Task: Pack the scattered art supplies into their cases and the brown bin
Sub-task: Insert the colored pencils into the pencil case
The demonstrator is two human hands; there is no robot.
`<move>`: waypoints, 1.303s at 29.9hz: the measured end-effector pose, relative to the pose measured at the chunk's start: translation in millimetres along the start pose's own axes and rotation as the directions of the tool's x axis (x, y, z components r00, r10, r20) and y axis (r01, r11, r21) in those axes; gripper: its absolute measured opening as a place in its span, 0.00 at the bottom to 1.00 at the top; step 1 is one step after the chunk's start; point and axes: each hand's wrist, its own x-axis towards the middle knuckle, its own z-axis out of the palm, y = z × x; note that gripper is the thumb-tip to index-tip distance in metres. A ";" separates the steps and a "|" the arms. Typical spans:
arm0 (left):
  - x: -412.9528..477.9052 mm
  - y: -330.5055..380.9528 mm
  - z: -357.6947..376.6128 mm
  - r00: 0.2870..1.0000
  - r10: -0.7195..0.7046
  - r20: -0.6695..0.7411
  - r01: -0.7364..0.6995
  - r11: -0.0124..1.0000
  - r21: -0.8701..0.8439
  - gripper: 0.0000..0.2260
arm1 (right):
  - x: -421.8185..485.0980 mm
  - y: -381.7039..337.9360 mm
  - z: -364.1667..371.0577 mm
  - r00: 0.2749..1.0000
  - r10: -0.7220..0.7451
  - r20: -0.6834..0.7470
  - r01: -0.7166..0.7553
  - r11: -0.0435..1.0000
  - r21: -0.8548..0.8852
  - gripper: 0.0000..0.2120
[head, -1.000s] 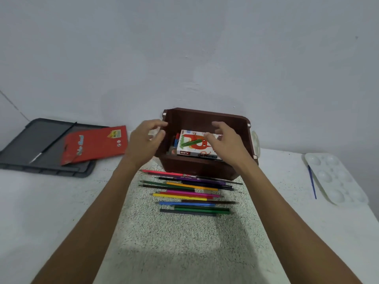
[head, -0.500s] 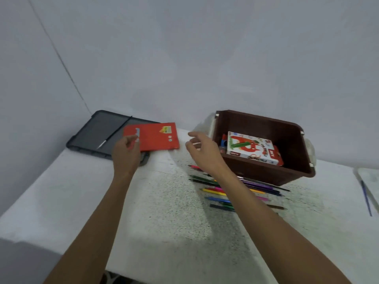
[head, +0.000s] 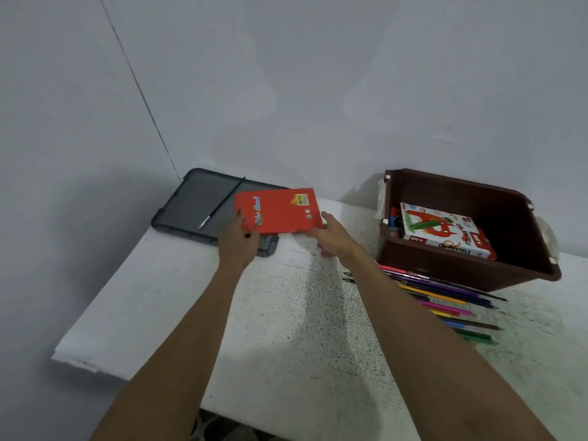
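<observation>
Red pencil case point(head: 280, 211), one, at twelve o'clock: our left hand point(head: 237, 241) grips its corner, our right hand point(head: 331, 237) touches its edge, grip unclear. One brown bin point(head: 461, 268) at two o'clock, about ten pencils point(head: 445, 300) at its six.

Pretty sure this is just a plain room at home used as an art corner: bare pale walls point(head: 286, 90) cornering at 11 o'clock, white speckled table point(head: 280, 329), coloured pencils point(head: 445, 300) at 3, oil pastels box point(head: 445, 232) in a brown bin point(head: 461, 268) at 2.

Pastel box point(head: 445, 232) laid in bin point(head: 461, 270). Pencils point(head: 445, 302) spread just before bin. Tray point(head: 191, 198), brush point(head: 222, 201) laid on it, set well left of bin; packet point(head: 276, 213) held between.
</observation>
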 end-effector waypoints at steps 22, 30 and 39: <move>-102.2 70.8 -10.7 0.981 -0.099 -0.166 -0.075 0.596 -0.800 0.08 | -96.9 37.0 -37.8 0.616 -0.690 -0.380 0.444 0.703 -0.556 0.11; -153.1 111.0 18.5 0.968 0.098 -0.229 -0.235 0.666 -0.708 0.06 | -177.2 73.6 -98.9 0.659 -0.600 -0.453 0.518 0.799 -0.306 0.08; -196.3 126.4 95.7 0.986 0.116 -0.119 -0.162 0.826 -0.540 0.11 | -234.0 135.6 -149.8 0.765 -0.370 -0.527 0.429 0.903 -0.012 0.04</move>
